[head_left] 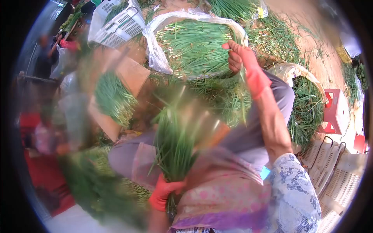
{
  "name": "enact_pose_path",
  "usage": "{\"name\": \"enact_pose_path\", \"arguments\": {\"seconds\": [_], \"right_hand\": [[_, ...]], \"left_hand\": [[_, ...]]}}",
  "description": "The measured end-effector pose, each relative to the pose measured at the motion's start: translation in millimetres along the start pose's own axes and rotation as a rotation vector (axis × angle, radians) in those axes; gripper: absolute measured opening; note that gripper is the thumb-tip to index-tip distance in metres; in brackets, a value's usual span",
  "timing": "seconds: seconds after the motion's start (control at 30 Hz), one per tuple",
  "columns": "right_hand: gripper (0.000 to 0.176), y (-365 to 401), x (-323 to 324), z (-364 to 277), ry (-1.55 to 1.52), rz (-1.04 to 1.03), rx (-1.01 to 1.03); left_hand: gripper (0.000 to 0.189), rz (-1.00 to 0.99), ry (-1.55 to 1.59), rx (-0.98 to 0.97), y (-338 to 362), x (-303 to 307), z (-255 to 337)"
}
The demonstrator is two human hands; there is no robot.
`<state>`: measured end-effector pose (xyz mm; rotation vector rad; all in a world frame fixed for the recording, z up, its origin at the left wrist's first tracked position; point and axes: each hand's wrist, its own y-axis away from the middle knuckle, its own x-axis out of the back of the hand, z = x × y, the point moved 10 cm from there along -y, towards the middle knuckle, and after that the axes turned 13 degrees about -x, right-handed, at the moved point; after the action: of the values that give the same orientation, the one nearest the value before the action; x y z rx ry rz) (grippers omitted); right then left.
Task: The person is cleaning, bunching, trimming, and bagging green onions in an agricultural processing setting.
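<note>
The red-gloved left hand [167, 190] grips a long-leaved green bundle [173, 145]; the red-gloved right hand [243, 58] curls closed at the translucent plastic bag's [158, 64] right edge.

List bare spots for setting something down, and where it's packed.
Floor, upper right, between the loose greens and red stool: looks widest. Cardboard: small bare part between its bundle and the white crate. Crowded: plastic bag, filled with stalks; lap, where the left hand grips a bunch.
</note>
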<state>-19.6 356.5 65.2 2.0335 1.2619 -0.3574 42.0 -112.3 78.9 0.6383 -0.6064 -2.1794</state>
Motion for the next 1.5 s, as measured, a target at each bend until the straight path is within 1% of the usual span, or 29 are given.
{"name": "enact_pose_path", "arguments": {"seconds": [0.03, 0.1, 0.13, 0.2, 0.27, 0.33, 0.37, 0.4, 0.47, 0.5, 0.57, 0.6, 0.67, 0.7, 0.77, 0.83, 0.87, 0.97, 1.0, 1.07, 1.1, 1.13, 1.23, 1.27, 1.37, 1.4, 1.43, 1.47, 1.5], "right_hand": [[0.045, 26.8, -25.6, -11.7, 0.229, -0.033, -0.05], [0.055, 67.7, -79.7, -5.6, 0.668, 0.137, -0.116], [0.056, 77.1, -109.6, 4.9, 0.729, -0.01, 0.003], [0.052, 94.8, -149.0, 42.6, 0.841, -0.177, 0.08], [0.042, 89.9, -154.1, 72.4, 0.794, -0.157, 0.029], [0.033, 77.9, -145.0, 91.5, 0.599, -0.087, -0.011], [0.023, 68.6, -118.7, 93.5, 0.512, 0.047, -0.138], [0.018, 60.3, -95.1, 81.3, 0.507, 0.221, -0.132], [0.016, 57.7, -50.9, 45.6, 0.312, 0.342, -0.019], [0.016, 60.5, -45.4, 27.7, 0.369, 0.311, 0.061], [0.014, 86.4, -72.5, 5.5, 0.56, 0.255, 0.064], [0.014, 94.6, -87.2, 4.1, 0.626, 0.174, 0.021], [0.013, 108.0, -114.5, 7.8, 0.753, 0.011, -0.059], [0.012, 112.8, -127.2, 11.1, 0.807, -0.025, -0.045], [0.014, 112.0, -155.3, 28.9, 0.957, -0.201, 0.153], [0.015, 112.0, -168.7, 39.7, 0.783, -0.225, 0.022], [0.014, 107.4, -167.6, 43.2, 0.593, -0.216, -0.071], [0.014, 98.7, -126.3, 19.4, 0.55, 0.015, -0.115], [0.015, 95.9, -115.8, 9.5, 0.529, 0.033, -0.051], [0.015, 94.3, -104.2, -0.4, 0.482, -0.01, -0.046], [0.015, 95.3, -99.4, -2.0, 0.478, -0.026, -0.06], [0.015, 96.0, -97.2, 1.0, 0.502, -0.045, -0.082], [0.014, 96.2, -106.9, 19.0, 0.536, -0.118, -0.148], [0.014, 97.3, -114.0, 26.7, 0.532, -0.158, -0.162], [0.017, 96.0, -135.5, 53.7, 0.555, -0.256, -0.185], [0.019, 93.3, -142.9, 64.0, 0.528, -0.313, -0.167], [0.017, 91.7, -146.6, 77.4, 0.503, -0.341, -0.208], [0.015, 89.3, -150.9, 83.8, 0.5, -0.369, -0.175], [0.013, 89.4, -152.0, 88.0, 0.491, -0.381, -0.181]], "left_hand": [[0.047, -0.005, -0.026, -0.005, -2.0, 4.4, -2.3], [0.046, -0.031, -0.093, -0.025, -13.8, 10.0, 2.6], [0.046, -0.008, -0.125, -0.072, -21.2, 9.5, 10.5], [0.044, 0.054, -0.181, -0.156, -26.6, 6.7, 20.9], [0.045, 0.046, -0.196, -0.277, -30.3, 9.7, 22.8], [0.046, 0.064, -0.229, -0.304, -26.0, 13.1, 24.7], [0.047, 0.08, -0.251, -0.274, -22.7, 14.5, 26.3], [0.048, 0.097, -0.269, -0.249, -21.3, 16.1, 26.2], [0.046, 0.123, -0.25, -0.271, -17.5, 22.7, 24.6], [0.046, 0.134, -0.239, -0.283, -17.1, 25.4, 24.1], [0.045, 0.169, -0.205, -0.228, -13.3, 32.9, 18.7], [0.044, 0.182, -0.194, -0.202, -12.7, 35.1, 17.8], [0.043, 0.171, -0.248, -0.266, -19.3, 26.5, 31.7], [0.043, 0.167, -0.275, -0.295, -21.3, 22.5, 36.8], [0.041, 0.204, -0.333, -0.282, -21.7, 23.4, 36.6], [0.038, 0.276, -0.352, -0.324, -23.8, 25.9, 43.9], [0.035, 0.335, -0.338, -0.369, -24.1, 29.1, 49.5], [0.03, 0.442, -0.269, -0.347, -17.9, 57.8, 43.5], [0.028, 0.45, -0.244, -0.32, -20.5, 70.5, 41.3], [0.028, 0.449, -0.105, -0.322, -22.4, 92.1, 37.3], [0.029, 0.446, -0.034, -0.32, -24.7, 94.0, 34.2], [0.033, 0.459, -0.022, -0.348, -22.9, 79.8, 54.4], [0.043, 0.448, 0.009, -0.401, -24.4, 37.9, 94.9], [0.054, 0.325, -0.002, -0.25, -33.4, 47.4, 75.7], [0.06, 0.261, 0.002, -0.392, -49.2, -18.3, 96.6], [0.059, 0.152, 0.082, -0.33, -57.8, -34.3, 87.8], [0.059, 0.037, 0.164, -0.266, -67.1, -48.7, 76.6], [0.059, -0.082, 0.247, -0.201, -71.7, -66.4, 67.0], [0.057, -0.087, 0.328, -0.13, -68.1, -76.4, 54.2]]}}
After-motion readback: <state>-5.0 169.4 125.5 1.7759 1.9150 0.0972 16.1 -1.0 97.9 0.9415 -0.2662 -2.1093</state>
